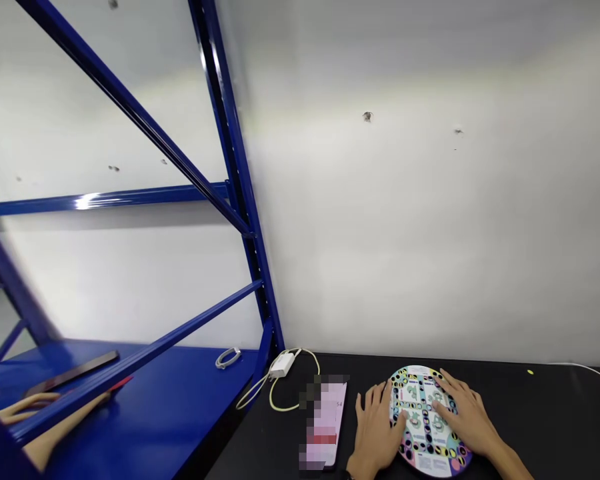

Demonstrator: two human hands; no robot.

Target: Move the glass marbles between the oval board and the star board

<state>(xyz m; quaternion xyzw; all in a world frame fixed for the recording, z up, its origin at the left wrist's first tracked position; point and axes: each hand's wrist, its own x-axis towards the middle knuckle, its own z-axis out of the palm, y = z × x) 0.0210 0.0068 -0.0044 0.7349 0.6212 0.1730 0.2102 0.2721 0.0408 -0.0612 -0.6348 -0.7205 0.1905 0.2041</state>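
Observation:
A round, colourful printed board [425,427] with rows of dark and yellow circles lies on the black tabletop at the lower right. My left hand [377,427] rests at its left edge, fingers spread and thumb over the board. On the board's upper right side lies my right hand [463,410], its fingers apart and the thumb reaching toward the middle. Neither hand is closed round anything. To the left of my left hand lies a phone [330,423] with a lit, partly pixelated screen.
A white charger [282,365] with a looped cable sits behind the phone. A blue rack frame [240,167] rises at the left. On the blue table [155,400], another person's hands [45,423] hold a red item near a dark bar. White cable [587,369] at far right.

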